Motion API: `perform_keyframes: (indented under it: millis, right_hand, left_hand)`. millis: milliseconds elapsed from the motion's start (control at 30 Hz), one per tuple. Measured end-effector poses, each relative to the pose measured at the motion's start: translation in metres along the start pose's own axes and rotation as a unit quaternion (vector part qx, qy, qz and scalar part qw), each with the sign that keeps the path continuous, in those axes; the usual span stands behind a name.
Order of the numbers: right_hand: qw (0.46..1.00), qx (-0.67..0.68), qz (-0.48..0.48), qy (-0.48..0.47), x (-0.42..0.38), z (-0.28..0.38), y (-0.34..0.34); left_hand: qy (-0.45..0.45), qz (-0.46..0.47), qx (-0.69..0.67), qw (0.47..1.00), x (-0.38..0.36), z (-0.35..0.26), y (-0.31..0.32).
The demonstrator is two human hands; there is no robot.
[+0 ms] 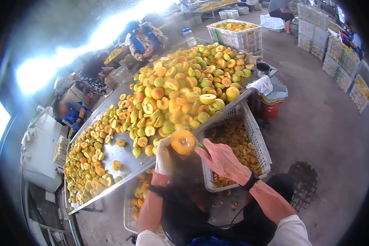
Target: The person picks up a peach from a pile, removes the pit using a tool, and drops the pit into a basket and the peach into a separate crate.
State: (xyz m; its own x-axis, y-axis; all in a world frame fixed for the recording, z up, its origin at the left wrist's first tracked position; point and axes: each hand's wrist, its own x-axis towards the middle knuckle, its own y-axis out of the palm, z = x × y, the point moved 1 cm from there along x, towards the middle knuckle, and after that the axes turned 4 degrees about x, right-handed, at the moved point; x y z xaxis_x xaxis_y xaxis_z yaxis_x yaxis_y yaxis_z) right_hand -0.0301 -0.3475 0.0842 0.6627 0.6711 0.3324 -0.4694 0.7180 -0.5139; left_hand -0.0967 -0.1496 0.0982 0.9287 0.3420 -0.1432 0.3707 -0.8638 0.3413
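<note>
My left hand (165, 156), in a pale glove, holds a halved orange-yellow fruit (183, 142) with its cut face up, just past the metal table's near edge. Bare, my right hand (221, 158) is closed around a small tool with a green handle (201, 146), whose tip meets the fruit's right side; its working end cannot be made out. Beyond both hands, a large heap of halved yellow-green fruit (172, 90) covers much of the metal table (129, 151).
Below my right hand stands a white crate (266, 158) of brown-orange scraps. Another crate (129, 213) with fruit is at lower left. A metal cup (263, 67) and white cloth (261, 85) lie at the table's right corner. Several people sit farther back near stacked crates (313, 33).
</note>
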Motion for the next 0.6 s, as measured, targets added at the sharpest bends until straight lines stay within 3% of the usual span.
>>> perform_keyframes:
  millis: [67, 200, 300, 433, 567, 600]
  right_hand:
    - [0.998, 0.014, -0.044, -0.047, 0.000, -0.005, -0.001]
    - [0.999, -0.002, -0.033, -0.039, 0.000, -0.014, -0.001]
    - [0.999, -0.040, 0.015, 0.019, 0.003, -0.020, 0.001]
    - [0.998, -0.034, 0.047, 0.014, -0.002, -0.023, 0.012]
    - [0.996, -0.046, 0.078, -0.018, 0.000, -0.023, 0.014]
    - [0.996, -0.047, 0.078, -0.018, 0.000, -0.025, 0.013]
  left_hand:
    - [-0.001, 0.033, 0.022, 0.999, -0.003, 0.006, 0.018]
    - [0.014, 0.059, 0.046, 0.997, -0.001, 0.021, 0.029]
    - [0.055, 0.058, 0.068, 0.994, 0.005, 0.028, 0.029]
    - [0.090, 0.022, 0.115, 0.989, 0.004, 0.041, 0.021]
    - [0.063, 0.038, 0.113, 0.991, 0.006, 0.044, 0.004]
    - [0.083, 0.066, 0.209, 0.972, 0.010, 0.040, 0.001]
